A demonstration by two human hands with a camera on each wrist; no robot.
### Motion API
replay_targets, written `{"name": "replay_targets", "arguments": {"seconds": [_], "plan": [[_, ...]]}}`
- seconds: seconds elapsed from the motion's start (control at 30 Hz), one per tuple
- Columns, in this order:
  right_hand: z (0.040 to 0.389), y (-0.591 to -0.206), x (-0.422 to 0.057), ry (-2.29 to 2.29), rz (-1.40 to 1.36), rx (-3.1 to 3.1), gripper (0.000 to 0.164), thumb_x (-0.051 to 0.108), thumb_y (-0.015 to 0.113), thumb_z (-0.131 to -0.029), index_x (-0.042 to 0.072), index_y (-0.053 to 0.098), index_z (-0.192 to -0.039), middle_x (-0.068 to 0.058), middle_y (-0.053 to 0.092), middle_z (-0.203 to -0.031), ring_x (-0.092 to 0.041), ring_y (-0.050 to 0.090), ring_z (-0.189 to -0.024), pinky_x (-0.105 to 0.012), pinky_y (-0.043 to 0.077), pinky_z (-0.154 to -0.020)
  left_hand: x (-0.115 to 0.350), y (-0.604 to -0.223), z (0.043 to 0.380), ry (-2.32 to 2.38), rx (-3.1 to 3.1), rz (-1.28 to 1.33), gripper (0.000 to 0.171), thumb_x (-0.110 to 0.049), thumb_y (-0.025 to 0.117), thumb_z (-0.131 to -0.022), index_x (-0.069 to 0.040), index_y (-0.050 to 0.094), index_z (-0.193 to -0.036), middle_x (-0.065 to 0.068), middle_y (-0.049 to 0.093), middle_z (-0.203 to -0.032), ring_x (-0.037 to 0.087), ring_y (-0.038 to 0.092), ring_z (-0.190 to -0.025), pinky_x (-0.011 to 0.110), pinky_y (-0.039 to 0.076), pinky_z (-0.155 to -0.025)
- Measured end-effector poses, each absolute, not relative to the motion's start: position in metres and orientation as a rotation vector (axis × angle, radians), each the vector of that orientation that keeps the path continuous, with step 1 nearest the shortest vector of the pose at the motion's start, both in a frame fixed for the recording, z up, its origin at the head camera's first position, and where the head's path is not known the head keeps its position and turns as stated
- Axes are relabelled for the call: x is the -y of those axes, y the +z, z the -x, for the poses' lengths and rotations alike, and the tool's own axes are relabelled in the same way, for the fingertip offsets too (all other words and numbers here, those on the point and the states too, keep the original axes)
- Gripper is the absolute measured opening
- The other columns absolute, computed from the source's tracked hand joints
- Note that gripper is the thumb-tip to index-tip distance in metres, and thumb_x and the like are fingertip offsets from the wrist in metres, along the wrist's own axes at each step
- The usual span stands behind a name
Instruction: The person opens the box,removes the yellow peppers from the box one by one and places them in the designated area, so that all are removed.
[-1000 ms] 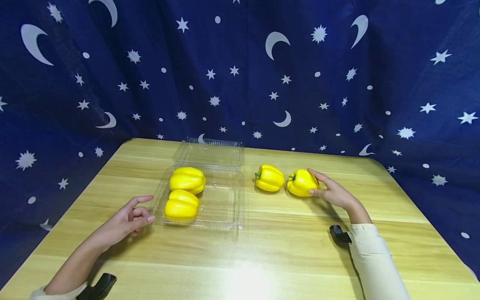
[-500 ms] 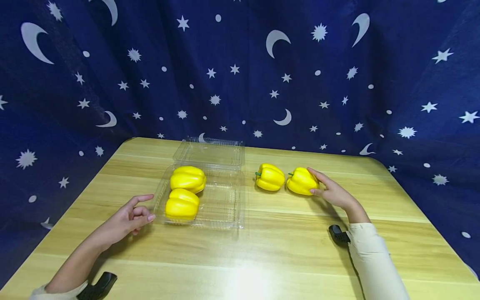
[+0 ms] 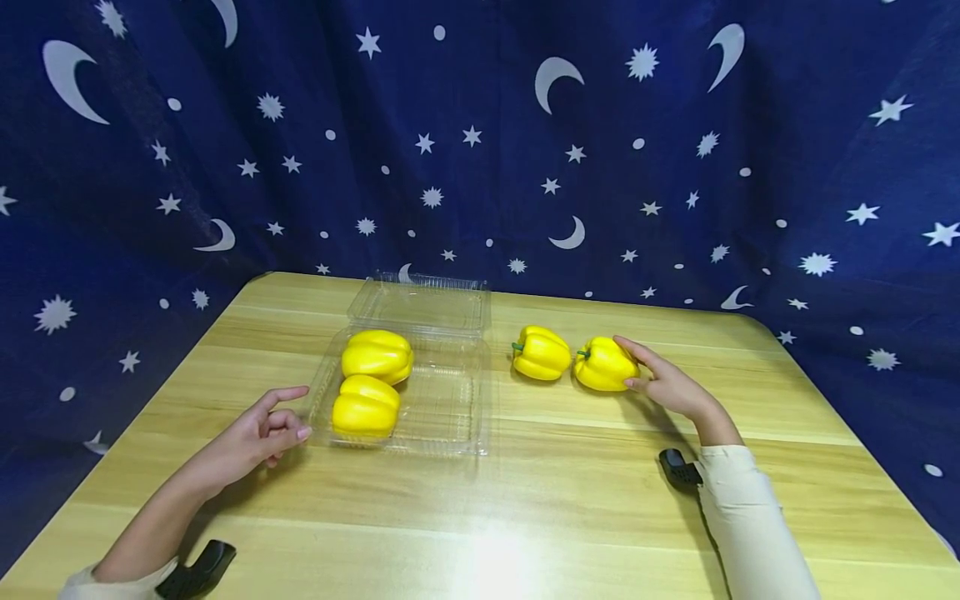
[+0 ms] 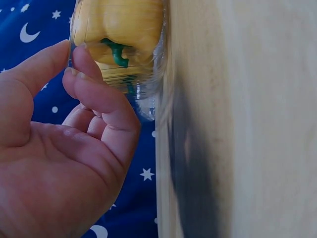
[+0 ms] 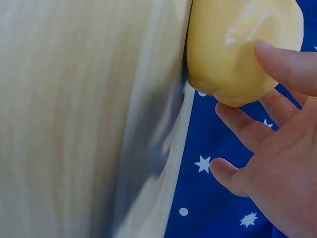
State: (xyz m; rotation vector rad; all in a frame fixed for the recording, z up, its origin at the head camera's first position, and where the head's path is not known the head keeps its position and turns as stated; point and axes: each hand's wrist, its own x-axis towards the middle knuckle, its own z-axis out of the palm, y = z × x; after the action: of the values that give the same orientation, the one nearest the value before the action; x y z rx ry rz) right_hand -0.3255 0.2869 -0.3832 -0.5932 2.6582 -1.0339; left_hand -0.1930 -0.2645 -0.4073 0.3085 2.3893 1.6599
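My right hand (image 3: 667, 383) holds a yellow bell pepper (image 3: 603, 364) at its blunt end, thumb on the near side and fingers round the far side. In the right wrist view the thumb presses the pepper (image 5: 237, 54) while the lower fingers spread loosely. Just left of it lies another yellow bell pepper (image 3: 542, 354), stem pointing left. My left hand (image 3: 251, 437) is at the left edge of a clear plastic clamshell box (image 3: 442, 408), its fingertips right at the rim. Two yellow peppers, one behind the other (image 3: 377, 357), fill the box's left half.
The box's lid (image 3: 420, 307) is folded back toward the table's far edge. A wooden table (image 3: 420, 517) carries everything. Behind it hangs a dark blue curtain (image 3: 480, 167) with moons and stars. Black wrist mounts (image 3: 678, 468) sit beside each forearm.
The pepper in my right hand tips slightly, its stem lifting and then coming down again, while staying in place. My left hand and the box keep their places.
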Motion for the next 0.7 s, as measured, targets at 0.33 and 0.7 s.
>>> {"name": "replay_targets", "arguments": {"seconds": [0.33, 0.7], "plan": [[0.324, -0.380, -0.285, -1.026, 0.573, -2.678, 0.074, 0.009, 0.057, -0.088, 0.007, 0.011, -0.146, -0.027, 0.011, -0.148, -0.052, 0.012, -0.131, -0.067, 0.014, -0.100, 0.265, -0.407, 0.192, 1.680, -2.357, -0.289, 0.064, -0.018, 0.054, -0.091, 0.000, 0.015, -0.140, 0.007, 0.054, -0.083, 0.011, 0.041, -0.054, 0.028, 0.038, -0.047], [0.321, -0.374, -0.272, -1.013, 0.541, -2.718, 0.088, 0.030, 0.061, -0.086, 0.009, 0.000, -0.147, -0.021, -0.001, -0.151, -0.046, -0.001, -0.136, -0.067, 0.006, -0.101, 0.264, -0.406, 0.193, 1.666, -2.380, -0.289, 0.065, -0.019, 0.055, -0.091, 0.000, 0.016, -0.140, 0.012, 0.053, -0.084, 0.009, 0.041, -0.055, 0.027, 0.039, -0.048]]}}
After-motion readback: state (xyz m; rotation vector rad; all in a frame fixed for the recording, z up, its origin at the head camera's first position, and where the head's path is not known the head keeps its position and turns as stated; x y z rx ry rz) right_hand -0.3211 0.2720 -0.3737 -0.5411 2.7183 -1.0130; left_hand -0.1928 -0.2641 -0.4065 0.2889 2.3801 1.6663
